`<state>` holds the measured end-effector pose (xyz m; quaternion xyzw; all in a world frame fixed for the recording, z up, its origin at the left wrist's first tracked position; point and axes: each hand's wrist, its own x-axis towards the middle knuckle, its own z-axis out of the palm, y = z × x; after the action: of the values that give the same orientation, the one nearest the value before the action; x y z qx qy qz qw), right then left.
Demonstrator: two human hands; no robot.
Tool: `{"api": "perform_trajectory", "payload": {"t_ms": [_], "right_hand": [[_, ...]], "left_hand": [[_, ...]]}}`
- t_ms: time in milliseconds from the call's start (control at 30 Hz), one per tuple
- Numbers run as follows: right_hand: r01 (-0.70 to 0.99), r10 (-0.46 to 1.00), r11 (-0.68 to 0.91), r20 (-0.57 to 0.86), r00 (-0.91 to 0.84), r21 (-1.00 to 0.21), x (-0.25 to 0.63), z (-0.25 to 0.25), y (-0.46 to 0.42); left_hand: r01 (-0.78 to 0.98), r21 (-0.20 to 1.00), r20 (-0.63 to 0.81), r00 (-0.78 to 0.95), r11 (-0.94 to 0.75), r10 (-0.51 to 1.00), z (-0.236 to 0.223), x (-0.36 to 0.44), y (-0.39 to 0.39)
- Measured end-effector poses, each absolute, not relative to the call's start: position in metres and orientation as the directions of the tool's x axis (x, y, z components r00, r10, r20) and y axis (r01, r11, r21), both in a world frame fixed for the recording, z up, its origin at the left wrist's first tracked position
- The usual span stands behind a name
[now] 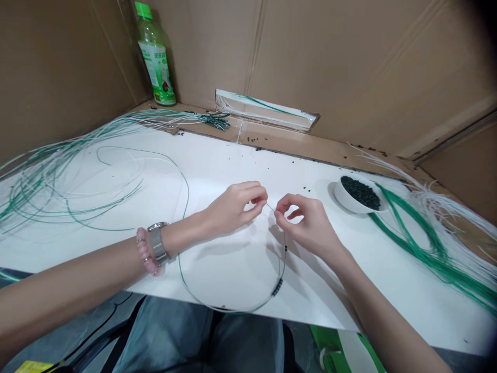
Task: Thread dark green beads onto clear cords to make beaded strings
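Observation:
My left hand (pixel 236 207) and my right hand (pixel 306 223) face each other above the white tabletop, each pinched, with a short stretch of thin green cord (pixel 271 207) running between their fingertips. Whether a bead sits in the right fingertips is too small to tell. From there the cord hangs in a wide loop that passes the table's front edge and runs under my left forearm. A short row of dark beads (pixel 277 287) is strung on it below my right hand, with a small dark bead (pixel 286 248) higher up.
A white bowl (pixel 344 202) of dark beads stands to the right, beside bundled green cords (pixel 435 259) and white cords (pixel 446 207). Loose cords (pixel 70 155) spread at the left, their beaded ends (pixel 215 120) at the back. A green-capped bottle (pixel 157 67) stands against cardboard walls (pixel 330 57).

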<state>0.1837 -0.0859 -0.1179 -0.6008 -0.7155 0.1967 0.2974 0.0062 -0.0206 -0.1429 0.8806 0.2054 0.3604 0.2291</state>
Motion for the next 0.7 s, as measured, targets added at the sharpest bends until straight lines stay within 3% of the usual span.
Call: {"api": "perform_trajectory", "payload": {"t_ms": [100,333,467,600,700], "right_hand": [[0.768,0.989,0.147,0.08,-0.125,-0.623,0.193,-0.112,-0.083],[0.535,0.974,0.214,0.219,-0.056,-0.817,0.194,-0.119,-0.074],[0.381,0.951,0.25,0.3,0.075,-0.89,0.208,-0.117,-0.066],[0.116,0.913,0.289,0.31,0.267,-0.95,0.23,-0.106,-0.06],[0.04,0.87,0.33,0.32,0.374,-0.943,0.243,-0.101,-0.058]], "left_hand": [[0.2,0.593,0.545,0.613,-0.78,0.572,-0.143,0.004,-0.018],[0.177,0.607,0.572,0.58,-0.775,0.58,-0.136,0.016,-0.017],[0.091,0.687,0.576,0.537,-0.721,0.616,-0.128,0.039,-0.004],[0.247,0.668,0.453,0.614,-0.702,0.646,-0.131,0.072,0.027],[0.323,0.597,0.376,0.697,-0.735,0.611,-0.143,0.098,0.047]]}}
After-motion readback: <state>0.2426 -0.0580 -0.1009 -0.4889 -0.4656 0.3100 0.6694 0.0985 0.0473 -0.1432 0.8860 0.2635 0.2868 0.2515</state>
